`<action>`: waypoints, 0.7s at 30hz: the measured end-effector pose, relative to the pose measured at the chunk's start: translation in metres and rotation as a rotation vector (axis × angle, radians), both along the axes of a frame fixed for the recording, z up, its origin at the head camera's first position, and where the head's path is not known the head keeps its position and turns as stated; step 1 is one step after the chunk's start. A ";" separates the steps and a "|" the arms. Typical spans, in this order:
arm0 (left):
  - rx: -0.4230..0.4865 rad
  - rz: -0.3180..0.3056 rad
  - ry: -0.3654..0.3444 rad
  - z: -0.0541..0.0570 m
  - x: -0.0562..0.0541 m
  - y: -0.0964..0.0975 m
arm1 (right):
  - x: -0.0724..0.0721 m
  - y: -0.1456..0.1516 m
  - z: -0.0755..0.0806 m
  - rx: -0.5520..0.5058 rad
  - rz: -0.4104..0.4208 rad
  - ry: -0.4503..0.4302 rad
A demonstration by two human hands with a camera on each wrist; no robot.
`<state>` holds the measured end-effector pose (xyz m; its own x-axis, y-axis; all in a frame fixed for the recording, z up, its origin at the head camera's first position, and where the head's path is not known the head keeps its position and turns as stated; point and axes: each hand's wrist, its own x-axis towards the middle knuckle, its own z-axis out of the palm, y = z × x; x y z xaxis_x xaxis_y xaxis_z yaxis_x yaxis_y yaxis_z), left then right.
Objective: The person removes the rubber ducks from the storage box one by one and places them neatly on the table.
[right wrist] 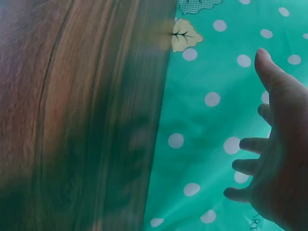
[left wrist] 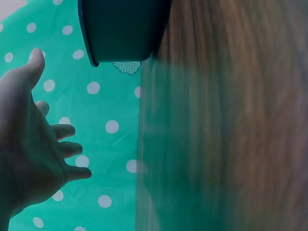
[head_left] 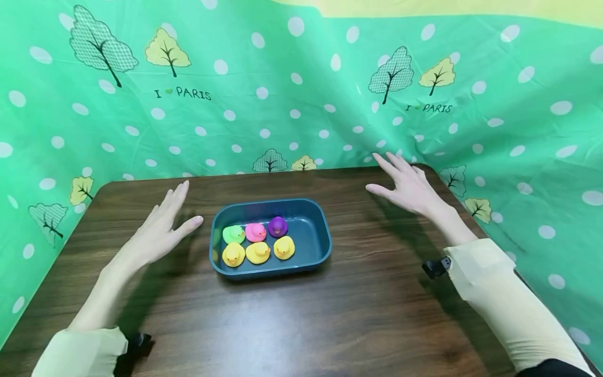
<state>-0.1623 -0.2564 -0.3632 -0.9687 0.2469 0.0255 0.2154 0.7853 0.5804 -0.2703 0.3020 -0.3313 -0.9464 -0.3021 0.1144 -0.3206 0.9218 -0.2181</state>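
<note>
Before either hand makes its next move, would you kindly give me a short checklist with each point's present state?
1. Left hand free: ok, it holds nothing and its fingers are extended.
2. Right hand free: ok, it also holds nothing.
3. Tray upright on the table: ok.
4. Toy ducks inside the tray: ok, three yellow ducks in front, the green duck, pink duck and purple duck behind.
5. A hand on the tray: not ok, both are apart from it.
6. Tray secured against sliding: cannot tell.
</note>
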 end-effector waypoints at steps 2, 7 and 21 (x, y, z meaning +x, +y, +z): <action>0.033 -0.009 -0.016 -0.002 0.002 0.004 | -0.001 -0.003 0.001 -0.030 0.006 0.015; 0.085 -0.007 -0.093 -0.008 0.009 0.011 | 0.001 -0.012 0.004 -0.106 0.033 0.019; 0.091 -0.095 -0.174 -0.016 0.020 0.020 | 0.002 -0.046 0.011 -0.199 0.108 0.031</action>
<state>-0.1427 -0.2367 -0.3791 -0.9330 0.3414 -0.1140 0.1759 0.7089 0.6830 -0.2685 0.2564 -0.3208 -0.9047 -0.3702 0.2108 -0.4248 0.8212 -0.3810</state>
